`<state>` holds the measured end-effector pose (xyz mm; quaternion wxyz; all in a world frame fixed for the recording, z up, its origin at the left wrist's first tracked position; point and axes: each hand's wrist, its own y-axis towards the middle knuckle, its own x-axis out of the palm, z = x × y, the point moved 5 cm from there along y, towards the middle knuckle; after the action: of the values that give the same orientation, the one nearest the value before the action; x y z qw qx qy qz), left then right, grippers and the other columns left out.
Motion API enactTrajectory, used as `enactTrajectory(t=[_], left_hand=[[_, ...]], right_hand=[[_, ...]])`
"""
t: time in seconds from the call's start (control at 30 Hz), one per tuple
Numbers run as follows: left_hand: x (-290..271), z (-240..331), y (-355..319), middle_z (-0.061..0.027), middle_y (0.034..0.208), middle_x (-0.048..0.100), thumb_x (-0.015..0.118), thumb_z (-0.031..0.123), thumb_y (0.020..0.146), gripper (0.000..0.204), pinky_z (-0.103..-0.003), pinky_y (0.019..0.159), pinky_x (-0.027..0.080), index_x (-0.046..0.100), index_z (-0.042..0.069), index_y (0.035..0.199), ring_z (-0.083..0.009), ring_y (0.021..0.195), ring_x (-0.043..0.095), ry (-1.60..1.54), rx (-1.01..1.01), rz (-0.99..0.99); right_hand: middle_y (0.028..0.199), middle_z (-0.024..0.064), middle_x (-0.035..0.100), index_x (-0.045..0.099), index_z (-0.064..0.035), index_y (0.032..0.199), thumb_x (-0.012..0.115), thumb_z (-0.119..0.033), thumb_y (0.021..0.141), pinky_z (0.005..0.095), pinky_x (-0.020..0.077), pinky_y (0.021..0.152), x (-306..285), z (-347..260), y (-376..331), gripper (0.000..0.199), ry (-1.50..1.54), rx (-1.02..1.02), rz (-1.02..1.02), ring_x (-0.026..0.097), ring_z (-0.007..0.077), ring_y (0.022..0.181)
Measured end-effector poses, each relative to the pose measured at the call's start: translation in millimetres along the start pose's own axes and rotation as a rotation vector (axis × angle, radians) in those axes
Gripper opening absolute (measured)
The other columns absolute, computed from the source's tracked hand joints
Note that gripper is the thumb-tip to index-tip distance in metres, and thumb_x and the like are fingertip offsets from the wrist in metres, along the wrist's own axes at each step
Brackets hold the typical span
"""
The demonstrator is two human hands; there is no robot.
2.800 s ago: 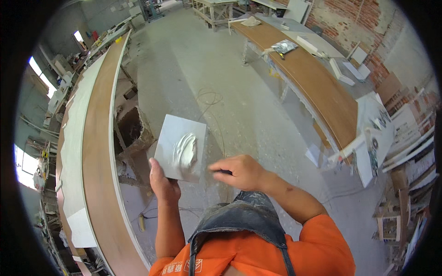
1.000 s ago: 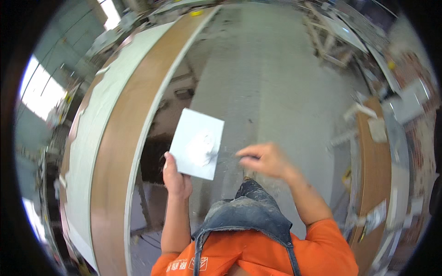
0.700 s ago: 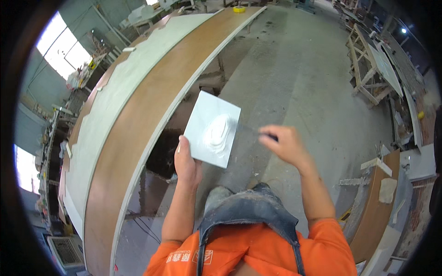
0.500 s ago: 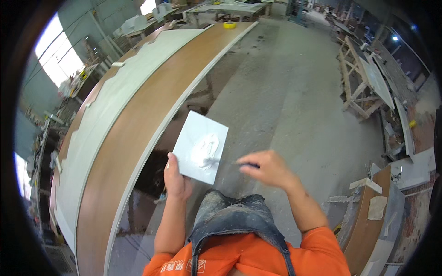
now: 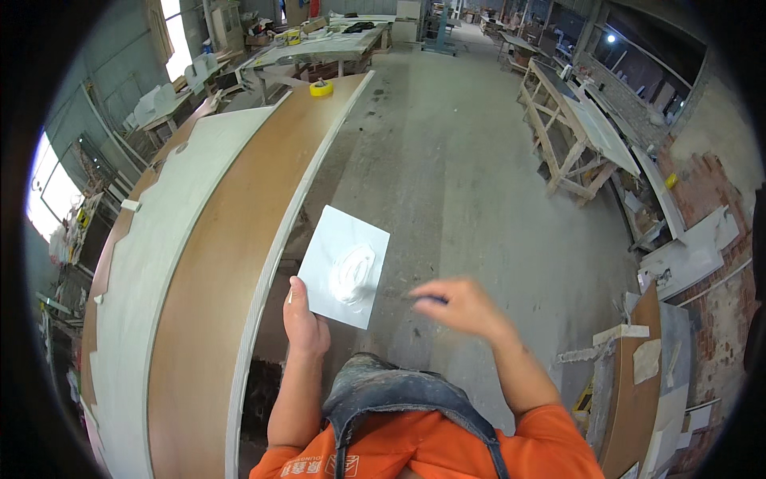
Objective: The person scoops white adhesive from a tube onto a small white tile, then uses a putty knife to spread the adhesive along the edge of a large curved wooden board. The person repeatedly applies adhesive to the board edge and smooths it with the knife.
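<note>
My left hand [image 5: 306, 323] grips a flat white rectangular board [image 5: 327, 267] by its lower left edge, thumb on top and fingers underneath. A swirled patch of glossy white paste [image 5: 352, 277] lies on the board. Just right of the board, my right hand [image 5: 461, 305] is closed around the dark handle of a putty knife [image 5: 431, 299]. Motion smears the knife's blade, so its exact position against the paste is hard to make out.
Along my left runs a long curved brown and white panel [image 5: 215, 271] with a pale edge strip. A yellow tape roll [image 5: 321, 89] rests at its far end. A wooden frame stand [image 5: 562, 136] is at the far right, and boards [image 5: 638, 383] lean at the near right.
The head view has shifted, showing more of the far room. My right hand has moved slightly away from the board, and the blade that lay in the paste is now blurred.
</note>
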<state>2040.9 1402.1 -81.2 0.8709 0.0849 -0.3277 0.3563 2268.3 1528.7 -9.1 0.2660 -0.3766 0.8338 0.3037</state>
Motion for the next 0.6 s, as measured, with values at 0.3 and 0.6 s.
enactTrajectory(t=[0.3, 0.6], left_hand=[[12, 17, 129, -0.0148, 0.132, 0.060, 0.045, 0.044, 0.107, 0.056, -0.041, 0.102, 0.047, 0.050, -0.004, 0.136, -0.0256, 0.119, 0.060, 0.019, -0.066, 0.055], [-28, 28, 137, -0.0097, 0.119, 0.066, 0.048, 0.044, 0.107, 0.054, -0.034, 0.094, 0.050, 0.055, -0.002, 0.134, -0.0185, 0.107, 0.062, 0.251, 0.014, 0.303]], right_hand=[[0.098, 0.0161, 0.074, 0.073, -0.0063, 0.110, 0.071, -0.023, 0.091, 0.0384, 0.0567, 0.075, -13, 40, 126, 0.026, 0.028, 0.209, 0.054, 0.072, 0.0334, 0.087], [0.086, 0.0070, 0.072, 0.074, 0.0012, 0.108, 0.070, -0.008, 0.086, 0.0278, 0.0514, 0.066, 44, 64, 213, 0.024, 0.114, 0.101, -0.137, 0.064, 0.0116, 0.073]])
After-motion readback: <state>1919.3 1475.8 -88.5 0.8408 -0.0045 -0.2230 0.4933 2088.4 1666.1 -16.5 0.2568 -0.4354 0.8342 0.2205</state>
